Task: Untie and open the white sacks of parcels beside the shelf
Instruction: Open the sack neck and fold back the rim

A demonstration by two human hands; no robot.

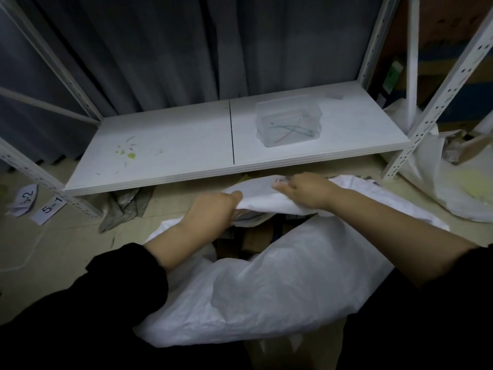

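**Both hands on the far rim of the open sack**

The white sack point(280, 284) lies on the floor point(53, 244) directly in front of the person. Its long axis runs from the body toward the shelf point(173, 145), and its mouth is at the far end, just below the front edge of the shelf board. The mouth looks untied, because a dark gap shows some parcels point(256, 236) inside.

The left hand point(213, 209) grips the far rim of the mouth with curled fingers. The right hand point(306, 190) pinches the same rim further to the right and a little closer to the shelf. The cloth is stretched between them. The near rim lies lower, under the forearms.

I think the next move is to draw this far rim up and away from the body, so that the mouth becomes wider. The low shelf board leaves little room above the rim.

A second white sack point(453, 188) sits to the right, beyond the shelf post, nearer to the right hand.
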